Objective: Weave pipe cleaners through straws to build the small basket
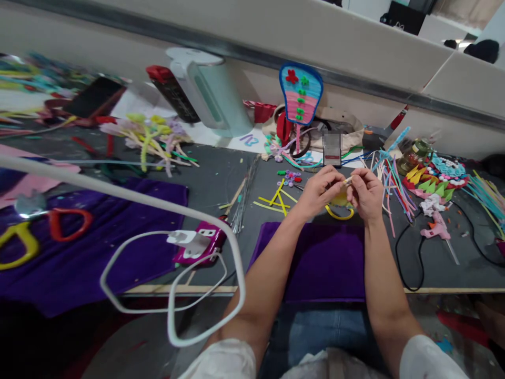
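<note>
A grey bench (pixel 221 179) has a purple cloth (pixel 327 263) at its near edge; behind stands a decorated paddle shape (pixel 301 100), seemingly finished. The left hand (pixel 320 190) and right hand (pixel 367 193) meet near loose, apparently unused yellow strips (pixel 279 197), both pinching a small pale piece (pixel 347 180), seemingly incomplete.

And there it is, at twelve o'clock from the middle of the view: a purple handwritten number (pixel 249 140), looking like 13, on a white sheet of paper (pixel 236 142). Over between ten and eleven, pale markings run along a dark bottle (pixel 175 96), too blurred to make out. Just past two o'clock, a phone (pixel 332 149) shows a pixelated screen, its content unreadable.
</note>
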`<state>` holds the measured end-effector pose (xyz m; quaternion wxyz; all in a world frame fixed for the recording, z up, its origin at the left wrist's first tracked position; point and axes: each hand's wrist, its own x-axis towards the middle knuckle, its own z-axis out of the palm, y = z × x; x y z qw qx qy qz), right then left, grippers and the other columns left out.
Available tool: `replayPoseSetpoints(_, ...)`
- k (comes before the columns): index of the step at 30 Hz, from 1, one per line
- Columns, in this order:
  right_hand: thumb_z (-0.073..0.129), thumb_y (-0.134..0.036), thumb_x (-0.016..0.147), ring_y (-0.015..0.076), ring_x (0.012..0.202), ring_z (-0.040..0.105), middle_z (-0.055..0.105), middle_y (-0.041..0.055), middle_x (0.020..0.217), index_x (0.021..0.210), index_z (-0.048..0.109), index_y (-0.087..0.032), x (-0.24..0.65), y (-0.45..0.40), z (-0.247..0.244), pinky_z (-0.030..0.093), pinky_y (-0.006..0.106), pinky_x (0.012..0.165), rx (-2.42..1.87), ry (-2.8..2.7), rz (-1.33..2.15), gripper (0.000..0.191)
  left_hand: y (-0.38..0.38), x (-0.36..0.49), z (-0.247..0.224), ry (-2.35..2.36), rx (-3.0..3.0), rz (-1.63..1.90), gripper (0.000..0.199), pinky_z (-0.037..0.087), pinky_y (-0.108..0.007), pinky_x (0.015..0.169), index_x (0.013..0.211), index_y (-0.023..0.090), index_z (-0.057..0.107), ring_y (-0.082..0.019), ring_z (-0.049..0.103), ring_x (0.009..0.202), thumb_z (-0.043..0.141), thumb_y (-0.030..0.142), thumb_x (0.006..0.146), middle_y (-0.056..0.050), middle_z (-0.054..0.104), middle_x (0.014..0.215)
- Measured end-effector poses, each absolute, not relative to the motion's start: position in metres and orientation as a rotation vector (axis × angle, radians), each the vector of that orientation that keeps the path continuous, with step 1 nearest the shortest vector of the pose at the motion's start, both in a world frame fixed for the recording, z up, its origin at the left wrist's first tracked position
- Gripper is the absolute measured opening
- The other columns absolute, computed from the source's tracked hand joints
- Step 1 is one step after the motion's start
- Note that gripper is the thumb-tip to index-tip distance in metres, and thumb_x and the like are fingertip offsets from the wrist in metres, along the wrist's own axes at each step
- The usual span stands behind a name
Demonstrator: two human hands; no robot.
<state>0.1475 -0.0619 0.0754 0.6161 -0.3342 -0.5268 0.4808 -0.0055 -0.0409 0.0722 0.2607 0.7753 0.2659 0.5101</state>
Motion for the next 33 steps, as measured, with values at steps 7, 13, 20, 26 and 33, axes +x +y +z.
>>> replayPoseSetpoints(7, 0.068, -0.05, 0.081, 0.003, 0.032, 0.039, 0.053, -0.0108, 0.049, 0.086, 0.051, -0.024, 0.146, -0.062, 0.075, 0.024, 0.014, 0.03, -0.782, -1.17, 1.146, 0.032, -0.043, -0.005, 0.075, 0.715, 2.069, 1.378, 0.025, 0.042, -0.027, 0.072, 0.087, 0.017, 0.066, -0.015, 0.052, 0.078, 0.052, 0.037, 0.094, -0.003, 0.055, 0.082)
replayPoseSetpoints(13, 0.069, -0.05, 0.079, 0.0038, 0.035, 0.043, 0.054, -0.0098, 0.05, 0.088, 0.052, -0.023, 0.14, -0.061, 0.076, 0.027, 0.014, 0.03, -0.793, -1.121, 1.168, 0.033, -0.04, -0.005, 0.072, 0.765, 2.077, 1.454, 0.021, 0.041, -0.025, 0.066, 0.086, 0.017, 0.066, -0.014, 0.052, 0.075, 0.054, 0.033, 0.093, -0.002, 0.054, 0.081)
replayPoseSetpoints(20, 0.07, -0.045, 0.078, 0.0075, 0.047, 0.057, 0.065, -0.0038, 0.07, 0.096, 0.059, -0.022, 0.135, -0.058, 0.072, 0.04, 0.017, 0.035, -0.9, -1.034, 0.98, 0.031, -0.037, -0.001, 0.063, 1.053, 2.195, 1.691, 0.018, 0.042, -0.026, 0.065, 0.087, 0.017, 0.065, -0.014, 0.054, 0.074, 0.053, 0.029, 0.093, -0.004, 0.057, 0.081)
replayPoseSetpoints(26, 0.071, -0.045, 0.076, 0.007, 0.05, 0.051, 0.061, -0.0039, 0.068, 0.082, 0.064, -0.02, 0.127, -0.058, 0.066, 0.041, 0.019, 0.041, -0.96, -1.082, 0.872, 0.027, -0.042, 0.011, 0.054, 1.232, 2.488, 1.826, 0.019, 0.044, -0.028, 0.072, 0.089, 0.018, 0.067, -0.018, 0.057, 0.08, 0.051, 0.026, 0.094, -0.007, 0.061, 0.08)
replayPoseSetpoints(33, 0.068, -0.044, 0.079, 0.0098, 0.064, 0.054, 0.065, -0.0005, 0.078, 0.083, 0.064, -0.02, 0.148, -0.05, 0.066, 0.043, 0.02, 0.053, -0.972, -1.101, 0.776, 0.025, -0.038, 0.01, 0.05, 1.175, 2.109, 1.873, 0.031, 0.047, -0.035, 0.092, 0.116, 0.018, 0.062, -0.021, 0.058, 0.106, 0.051, 0.037, 0.095, -0.011, 0.063, 0.109)
